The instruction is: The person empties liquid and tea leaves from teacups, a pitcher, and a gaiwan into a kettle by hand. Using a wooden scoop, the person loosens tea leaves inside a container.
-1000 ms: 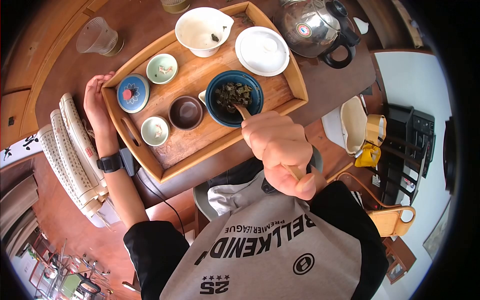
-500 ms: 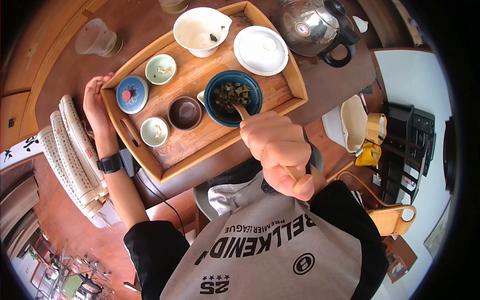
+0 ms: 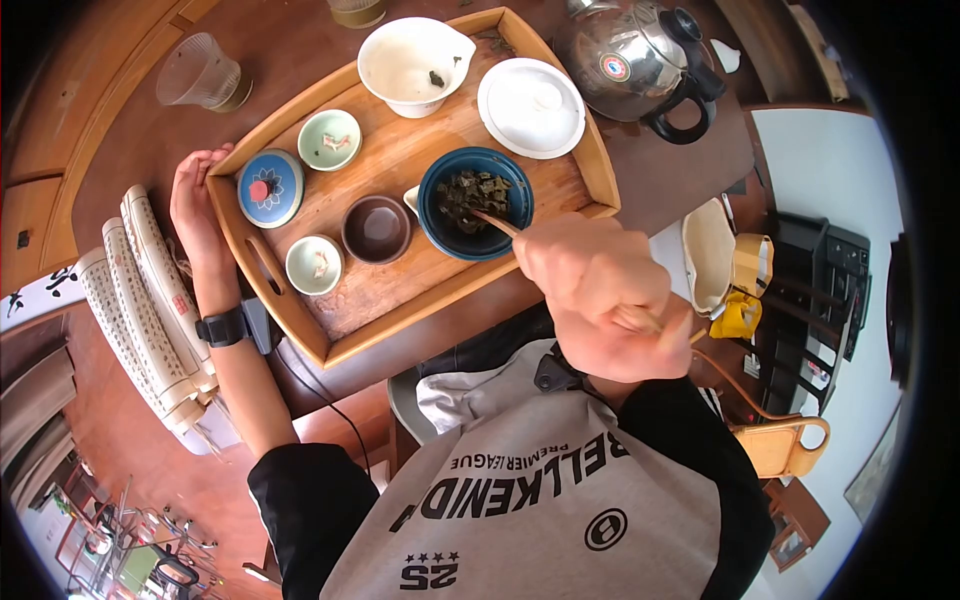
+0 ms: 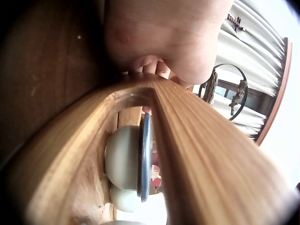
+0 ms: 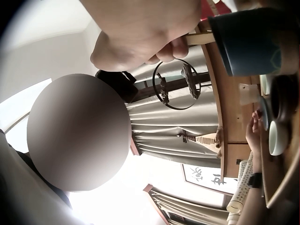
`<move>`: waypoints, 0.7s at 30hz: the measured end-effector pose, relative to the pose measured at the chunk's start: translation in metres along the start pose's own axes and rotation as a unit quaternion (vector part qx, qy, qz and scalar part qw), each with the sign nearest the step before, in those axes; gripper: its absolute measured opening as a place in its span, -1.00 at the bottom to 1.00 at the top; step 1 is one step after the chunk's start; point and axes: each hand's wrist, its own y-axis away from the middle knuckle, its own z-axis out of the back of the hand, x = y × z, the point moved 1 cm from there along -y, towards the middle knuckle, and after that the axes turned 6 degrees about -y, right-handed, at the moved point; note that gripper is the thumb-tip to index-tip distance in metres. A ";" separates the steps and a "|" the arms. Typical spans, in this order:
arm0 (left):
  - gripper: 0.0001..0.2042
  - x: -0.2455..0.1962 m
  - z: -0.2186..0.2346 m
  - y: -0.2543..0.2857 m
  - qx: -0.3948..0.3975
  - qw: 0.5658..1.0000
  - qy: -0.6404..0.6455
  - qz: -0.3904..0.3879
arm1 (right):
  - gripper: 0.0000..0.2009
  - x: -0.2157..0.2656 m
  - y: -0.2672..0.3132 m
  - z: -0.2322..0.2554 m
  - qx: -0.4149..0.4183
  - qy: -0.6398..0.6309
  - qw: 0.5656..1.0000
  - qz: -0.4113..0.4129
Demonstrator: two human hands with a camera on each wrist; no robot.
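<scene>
Shifted since the earlier head frame: R hand (image 3: 610, 300) is now farther to the person's right, & the slim light-wood stick (image 3: 500, 225) leans flatter. Its fingers are curled tight round the stick, w/ the visible end down among dark, damp-looking leaves (image 3: 468, 190). The leaves lie inside the deep blue round pot (image 3: 518, 205), which sits on the near R part of the light-brown wooden tray (image 3: 390, 285). A short pale spout (image 3: 411, 200) sticks out from the pot's L side.

L hand (image 3: 198, 215) grips the tray at its far L corner, fingers bent over the rim; thumb pos. can't be made out.

Also on the tray: white ceramic pitcher (image 3: 400, 65) w/ a dark leaf bit inside, at the far side; white domed lid (image 3: 531, 105) just beyond the pot; small dark-brown cup (image 3: 376, 230) just L of the spout; two pale-green cups (image 3: 330, 140) w/ reddish marks inside, apart from each other; & blue patterned lid (image 3: 270, 188) w/ red knob, near L hand.

Tray rests on the dark-brown counter (image 3: 690, 175). Shiny kettle (image 3: 630, 55) w/ black handle stands beyond its far R corner.
</scene>
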 end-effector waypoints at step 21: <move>-0.74 0.002 0.004 0.000 -0.004 1.000 -0.011 -0.001 | -0.52 0.001 -0.015 0.004 0.021 0.040 0.996 -0.079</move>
